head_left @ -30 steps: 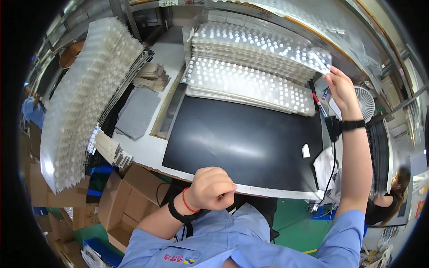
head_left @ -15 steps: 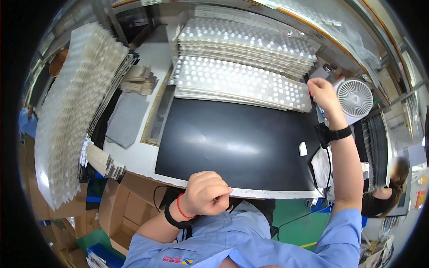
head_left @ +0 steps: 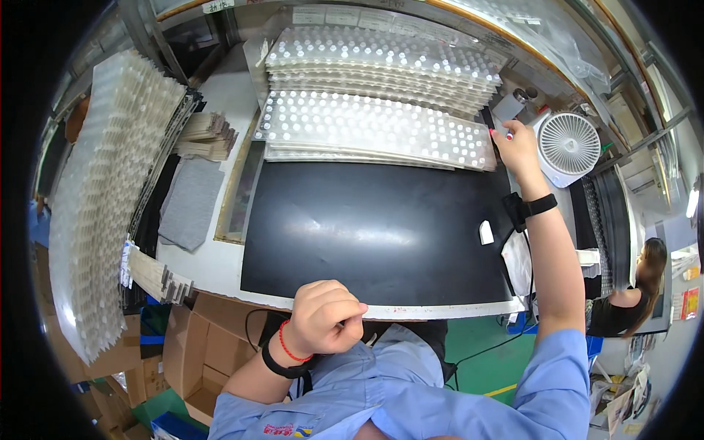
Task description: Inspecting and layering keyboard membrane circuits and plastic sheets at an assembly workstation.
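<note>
My left hand (head_left: 326, 317) is curled into a loose fist at the near edge of the black mat (head_left: 374, 227), close to my chest; I see nothing in it. My right hand (head_left: 517, 147) reaches to the far right corner of the mat, beside the clear blister trays (head_left: 374, 128). Its fingers pinch a small red-tipped object (head_left: 507, 135) at the trays' right end. A black band sits on each wrist, plus a red cord on the left.
More clear trays (head_left: 381, 62) are stacked behind. A tall tray stack (head_left: 103, 198) leans at the left, with a grey cloth (head_left: 192, 202) beside it. A white fan (head_left: 569, 144) stands right of my hand. A small white piece (head_left: 486, 232) lies on the mat. Cardboard boxes (head_left: 198, 345) sit below; another person (head_left: 631, 293) sits at right.
My right hand has drawn back from the far tray stack toward the right end of the nearer trays. The left fist has stayed at the mat's near edge.
</note>
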Tool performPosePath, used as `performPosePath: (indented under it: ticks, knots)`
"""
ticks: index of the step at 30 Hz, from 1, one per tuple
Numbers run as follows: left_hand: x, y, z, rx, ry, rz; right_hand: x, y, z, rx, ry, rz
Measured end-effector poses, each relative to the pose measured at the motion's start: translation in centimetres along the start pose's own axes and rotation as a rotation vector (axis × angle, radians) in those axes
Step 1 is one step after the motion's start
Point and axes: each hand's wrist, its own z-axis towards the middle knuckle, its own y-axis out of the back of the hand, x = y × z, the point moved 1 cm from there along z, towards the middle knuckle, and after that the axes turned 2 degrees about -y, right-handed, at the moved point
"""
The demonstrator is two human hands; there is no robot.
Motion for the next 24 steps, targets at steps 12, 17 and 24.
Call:
performPosePath:
  ticks: [12,17,24]
  knots:
    - [0.0,0.1,-0.1,0.022,0.008,0.001,7.6,4.5,-1.0,0.719,-0.587,0.638]
    - [0.0,0.0,-0.1,0.01,0.002,-0.006,7.3,5.2,-1.9,0.619,-0.631,0.81]
    - [-0.2,0.1,0.1,0.028,0.004,-0.016,6.4,4.9,-4.2,0.559,-0.635,0.825]
